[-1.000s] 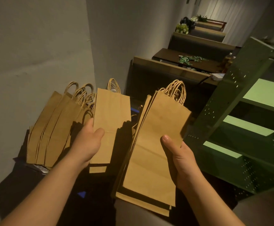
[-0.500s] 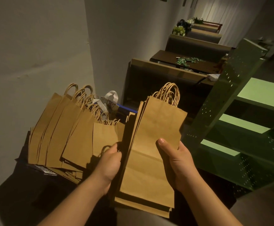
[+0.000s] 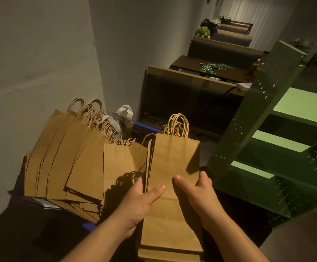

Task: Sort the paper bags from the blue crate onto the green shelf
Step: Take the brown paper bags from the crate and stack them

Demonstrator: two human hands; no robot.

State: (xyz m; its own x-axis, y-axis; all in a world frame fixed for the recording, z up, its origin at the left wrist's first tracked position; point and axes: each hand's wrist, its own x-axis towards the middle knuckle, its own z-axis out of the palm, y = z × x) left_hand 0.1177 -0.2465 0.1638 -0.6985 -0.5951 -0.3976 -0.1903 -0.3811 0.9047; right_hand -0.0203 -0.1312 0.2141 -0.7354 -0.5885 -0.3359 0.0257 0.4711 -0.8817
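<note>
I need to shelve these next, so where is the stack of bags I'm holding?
In the head view, the stack of bags is centre-low, held between both hands, right of the crate's bags and left of the green shelf.

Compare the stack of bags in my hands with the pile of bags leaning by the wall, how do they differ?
The held stack is squared up with edges aligned; the leaning pile is fanned out and staggered. The left hand and right hand grip the held stack, while nothing touches the leaning pile. The held stack's handles bunch together; the leaning pile's spread apart. Both are flat brown paper bags with twisted handles.
</note>
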